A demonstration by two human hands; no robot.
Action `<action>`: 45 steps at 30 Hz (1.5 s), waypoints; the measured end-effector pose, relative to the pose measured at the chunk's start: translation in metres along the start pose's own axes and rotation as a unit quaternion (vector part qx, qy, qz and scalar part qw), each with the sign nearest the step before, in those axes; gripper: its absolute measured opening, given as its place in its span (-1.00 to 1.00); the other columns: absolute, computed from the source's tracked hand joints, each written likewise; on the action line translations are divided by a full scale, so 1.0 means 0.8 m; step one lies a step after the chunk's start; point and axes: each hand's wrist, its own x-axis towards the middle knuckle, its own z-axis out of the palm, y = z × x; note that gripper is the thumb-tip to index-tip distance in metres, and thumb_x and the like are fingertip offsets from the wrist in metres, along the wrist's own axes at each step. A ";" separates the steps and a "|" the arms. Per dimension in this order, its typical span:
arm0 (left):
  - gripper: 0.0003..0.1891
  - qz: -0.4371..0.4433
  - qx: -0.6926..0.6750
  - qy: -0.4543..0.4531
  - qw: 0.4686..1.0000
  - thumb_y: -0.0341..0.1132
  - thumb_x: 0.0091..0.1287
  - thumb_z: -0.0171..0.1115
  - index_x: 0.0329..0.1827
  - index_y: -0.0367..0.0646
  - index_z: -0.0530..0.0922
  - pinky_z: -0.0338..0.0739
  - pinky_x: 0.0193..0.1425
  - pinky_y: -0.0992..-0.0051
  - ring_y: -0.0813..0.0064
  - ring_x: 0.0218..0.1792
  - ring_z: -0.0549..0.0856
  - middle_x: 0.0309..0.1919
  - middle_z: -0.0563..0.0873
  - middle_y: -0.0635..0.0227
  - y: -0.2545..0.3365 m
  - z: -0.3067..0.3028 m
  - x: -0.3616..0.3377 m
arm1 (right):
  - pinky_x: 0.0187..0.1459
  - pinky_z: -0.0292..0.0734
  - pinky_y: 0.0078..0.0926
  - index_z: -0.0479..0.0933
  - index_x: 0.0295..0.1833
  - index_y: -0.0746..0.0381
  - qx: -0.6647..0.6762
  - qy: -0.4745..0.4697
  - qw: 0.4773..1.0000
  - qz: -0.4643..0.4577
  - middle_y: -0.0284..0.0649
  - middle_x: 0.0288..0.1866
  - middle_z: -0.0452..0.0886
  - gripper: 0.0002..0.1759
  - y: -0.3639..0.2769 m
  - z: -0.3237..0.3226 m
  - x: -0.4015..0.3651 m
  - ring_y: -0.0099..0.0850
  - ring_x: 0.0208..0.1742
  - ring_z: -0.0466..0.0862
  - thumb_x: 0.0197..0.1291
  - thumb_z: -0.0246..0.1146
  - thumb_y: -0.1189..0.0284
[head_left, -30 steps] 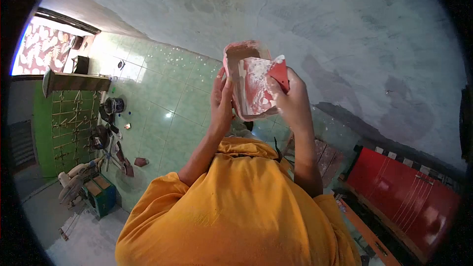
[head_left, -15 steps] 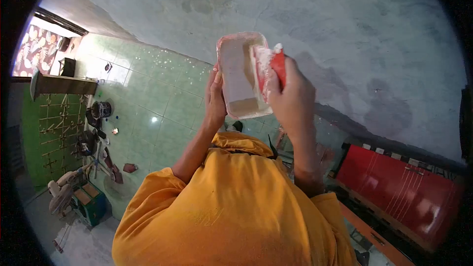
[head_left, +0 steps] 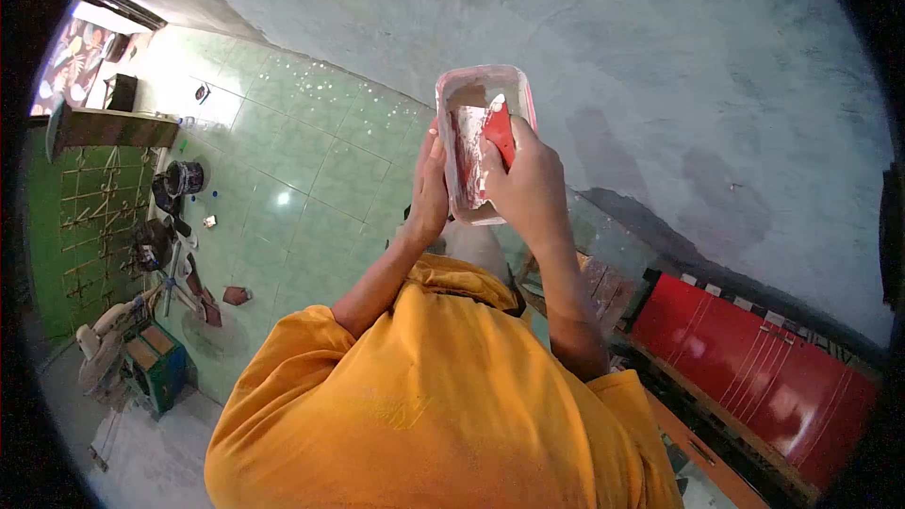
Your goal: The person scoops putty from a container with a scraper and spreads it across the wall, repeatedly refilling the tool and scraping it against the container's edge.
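Note:
My left hand [head_left: 430,188] grips a rectangular plastic tub [head_left: 498,74] by its left side, in front of my chest. White filler smears its pinkish rim and walls. In my right hand [head_left: 530,179] is a red putty scraper [head_left: 501,139], its wide blade lowered into the tub and streaked with white paste. A white lump sits on the scraper's upper corner. My right fingers close round its red grip, and the blade's lower edge is partly hidden inside the tub.
A grey plastered wall [head_left: 679,57] with darker patches rises ahead. Green floor tiles [head_left: 311,165] with white splashes lie at left. A black bucket [head_left: 185,176], a fan [head_left: 102,358] and a green box [head_left: 158,368] stand there. A red cabinet [head_left: 754,368] is at lower right.
The scraper has moved from the tub's right rim down inside it, and its blade now shows more red. The tub has shifted slightly right in view.

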 end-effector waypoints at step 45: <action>-0.38 0.063 0.058 -0.043 0.995 0.08 0.59 -0.08 0.45 -0.26 0.36 0.32 0.44 0.25 0.24 0.39 0.43 0.37 0.48 0.16 0.042 -0.073 0.035 | 0.06 0.65 -0.17 0.58 0.19 0.18 -0.517 0.515 0.554 -0.401 -0.05 0.10 0.71 -0.66 -0.240 -0.468 0.206 -0.10 0.05 0.73 0.35 0.12 0.40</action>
